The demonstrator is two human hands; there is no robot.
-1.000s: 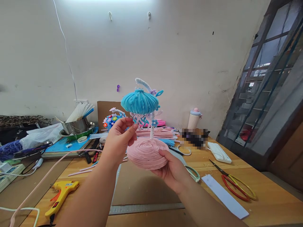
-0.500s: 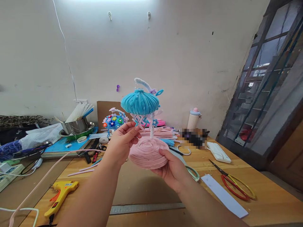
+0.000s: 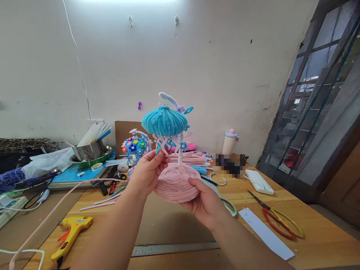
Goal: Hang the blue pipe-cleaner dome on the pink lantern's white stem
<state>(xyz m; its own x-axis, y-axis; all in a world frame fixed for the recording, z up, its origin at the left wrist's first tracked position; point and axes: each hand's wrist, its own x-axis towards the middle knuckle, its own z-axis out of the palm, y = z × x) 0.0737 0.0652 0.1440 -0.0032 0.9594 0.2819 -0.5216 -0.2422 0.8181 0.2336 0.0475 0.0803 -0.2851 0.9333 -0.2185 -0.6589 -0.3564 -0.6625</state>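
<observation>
Held up in front of me is a pipe-cleaner lamp with a blue pleated shade (image 3: 164,122), a white stem (image 3: 180,155) and a round, coiled pink base (image 3: 177,183). My right hand (image 3: 204,202) grips the base at its right edge, thumb on top and fingers underneath. Just below the shade, my left hand (image 3: 147,170) pinches one of the curled blue and pink pipe-cleaner strands (image 3: 165,144) that hang there. A small blue flower (image 3: 183,146) sits on the stem. Behind my left hand stands a second pipe-cleaner piece (image 3: 136,145), covered in colourful flowers.
On the left lie a yellow glue gun (image 3: 72,234) and a steel pot (image 3: 89,150). To the right are red-and-yellow-handled scissors (image 3: 281,223), a white strip (image 3: 266,232), a white case (image 3: 259,182) and a bottle (image 3: 230,142). Pink pipe cleaners (image 3: 194,159) lie behind the lamp.
The blue shade has shifted slightly left. My left hand has moved a little lower, still pinching at the hanging strands, while my right hand keeps its hold on the base.
</observation>
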